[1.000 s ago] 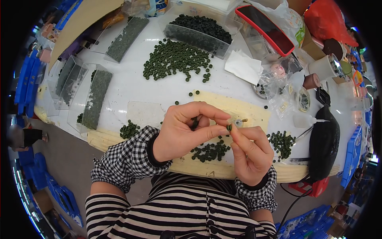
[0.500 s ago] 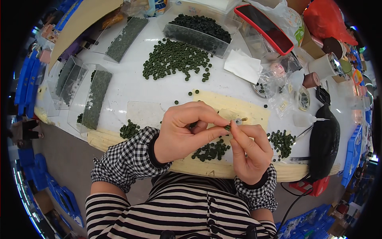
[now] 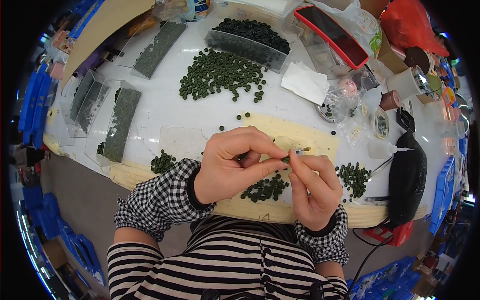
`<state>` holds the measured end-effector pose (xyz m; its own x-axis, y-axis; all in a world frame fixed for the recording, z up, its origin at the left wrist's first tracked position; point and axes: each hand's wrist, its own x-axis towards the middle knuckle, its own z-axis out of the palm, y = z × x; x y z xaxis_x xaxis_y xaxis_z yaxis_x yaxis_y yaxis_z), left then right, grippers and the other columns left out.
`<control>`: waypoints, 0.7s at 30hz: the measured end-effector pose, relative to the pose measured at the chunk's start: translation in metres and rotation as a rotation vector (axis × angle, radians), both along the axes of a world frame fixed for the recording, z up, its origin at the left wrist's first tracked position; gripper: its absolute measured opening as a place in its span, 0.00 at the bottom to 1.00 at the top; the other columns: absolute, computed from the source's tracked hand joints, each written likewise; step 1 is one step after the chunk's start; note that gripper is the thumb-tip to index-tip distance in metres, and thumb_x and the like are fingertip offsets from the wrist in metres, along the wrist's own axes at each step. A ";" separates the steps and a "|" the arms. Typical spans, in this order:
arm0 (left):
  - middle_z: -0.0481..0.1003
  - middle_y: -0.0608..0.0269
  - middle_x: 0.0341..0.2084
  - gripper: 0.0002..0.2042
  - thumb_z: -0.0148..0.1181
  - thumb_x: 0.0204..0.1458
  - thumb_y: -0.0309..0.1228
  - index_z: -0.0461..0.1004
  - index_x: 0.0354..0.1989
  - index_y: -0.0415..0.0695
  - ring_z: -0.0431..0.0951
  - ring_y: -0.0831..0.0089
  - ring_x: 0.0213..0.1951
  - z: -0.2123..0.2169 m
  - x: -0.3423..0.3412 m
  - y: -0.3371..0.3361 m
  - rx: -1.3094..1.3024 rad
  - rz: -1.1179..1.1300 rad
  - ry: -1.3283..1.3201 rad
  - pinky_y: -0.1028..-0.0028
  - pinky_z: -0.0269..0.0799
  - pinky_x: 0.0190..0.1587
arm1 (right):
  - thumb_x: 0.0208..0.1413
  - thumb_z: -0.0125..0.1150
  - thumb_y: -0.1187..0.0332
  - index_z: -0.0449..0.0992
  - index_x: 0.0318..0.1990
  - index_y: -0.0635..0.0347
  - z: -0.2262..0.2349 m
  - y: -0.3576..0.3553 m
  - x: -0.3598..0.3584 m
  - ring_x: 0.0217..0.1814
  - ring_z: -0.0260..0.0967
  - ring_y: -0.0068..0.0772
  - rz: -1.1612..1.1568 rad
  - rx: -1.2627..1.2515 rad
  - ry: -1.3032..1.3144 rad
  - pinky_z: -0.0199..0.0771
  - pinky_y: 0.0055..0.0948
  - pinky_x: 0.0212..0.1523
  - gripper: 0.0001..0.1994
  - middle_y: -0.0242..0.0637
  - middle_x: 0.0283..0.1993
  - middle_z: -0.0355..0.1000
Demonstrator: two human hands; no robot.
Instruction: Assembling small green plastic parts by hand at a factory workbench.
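Observation:
My left hand [image 3: 231, 167] and my right hand [image 3: 316, 192] meet above the near edge of the table. Thumb and forefinger of each are pinched together around a small dark green piece [image 3: 286, 160], mostly hidden by the fingertips. Just beyond the right fingertips is a small clear object with a brownish tip [image 3: 304, 150]; its kind is hard to make out. Below the hands lies a pile of small round dark green pieces [image 3: 266, 189]. Another small pile [image 3: 162, 162] sits by my left sleeve, and one more [image 3: 354, 179] is right of my right hand.
A large spread of green pieces [image 3: 220, 75] covers the table's middle, before a clear bin of darker pieces [image 3: 247, 42]. Clear trays [image 3: 122, 125] stand at left. A red-cased phone [image 3: 334, 37], folded white tissue [image 3: 305, 82], dropper bottle [image 3: 382, 149] and black pouch [image 3: 407, 180] lie right.
My hands stay almost in place, with only a slight shift of the fingertips around the small piece. The table's things have not moved.

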<state>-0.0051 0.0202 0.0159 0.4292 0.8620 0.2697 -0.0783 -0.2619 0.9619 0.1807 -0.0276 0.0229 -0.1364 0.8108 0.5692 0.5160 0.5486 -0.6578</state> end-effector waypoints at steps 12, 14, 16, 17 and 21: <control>0.54 0.72 0.13 0.10 0.66 0.45 0.25 0.77 0.36 0.38 0.53 0.83 0.17 0.004 -0.032 0.036 0.051 -0.013 0.806 0.77 0.49 0.20 | 0.44 0.66 0.82 0.79 0.48 0.65 -0.002 -0.002 0.000 0.31 0.68 0.32 -0.059 0.015 -0.019 0.70 0.25 0.32 0.20 0.38 0.35 0.73; 0.53 0.72 0.13 0.09 0.65 0.46 0.26 0.77 0.36 0.38 0.54 0.83 0.17 0.003 -0.030 0.036 0.081 0.043 0.800 0.77 0.50 0.20 | 0.44 0.66 0.82 0.79 0.48 0.65 -0.002 -0.001 0.000 0.31 0.68 0.31 -0.056 0.022 -0.026 0.70 0.25 0.32 0.20 0.38 0.35 0.73; 0.55 0.74 0.13 0.08 0.64 0.49 0.26 0.77 0.37 0.38 0.55 0.83 0.17 0.007 -0.029 0.036 0.020 0.105 0.762 0.77 0.51 0.21 | 0.44 0.66 0.82 0.79 0.48 0.65 -0.002 -0.002 0.001 0.31 0.68 0.31 -0.082 0.021 -0.028 0.70 0.24 0.32 0.20 0.38 0.35 0.73; 0.56 0.75 0.14 0.08 0.63 0.50 0.27 0.77 0.37 0.38 0.55 0.83 0.17 0.007 -0.030 0.038 -0.058 0.130 0.569 0.78 0.52 0.21 | 0.44 0.66 0.82 0.79 0.48 0.64 -0.002 -0.002 0.001 0.32 0.69 0.31 -0.095 0.020 -0.029 0.70 0.24 0.32 0.20 0.38 0.35 0.73; 0.65 0.72 0.25 0.08 0.53 0.59 0.24 0.70 0.45 0.37 0.60 0.81 0.25 0.014 -0.031 0.042 -0.640 0.197 -0.286 0.80 0.60 0.30 | 0.45 0.65 0.82 0.79 0.48 0.64 -0.002 -0.002 0.005 0.32 0.69 0.31 -0.154 0.048 -0.030 0.69 0.23 0.32 0.19 0.38 0.36 0.73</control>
<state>-0.0360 0.0627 0.0301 0.2382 0.9424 -0.2348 -0.3592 0.3101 0.8803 0.1860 -0.0299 0.0207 -0.0300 0.7955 0.6053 0.6150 0.4920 -0.6162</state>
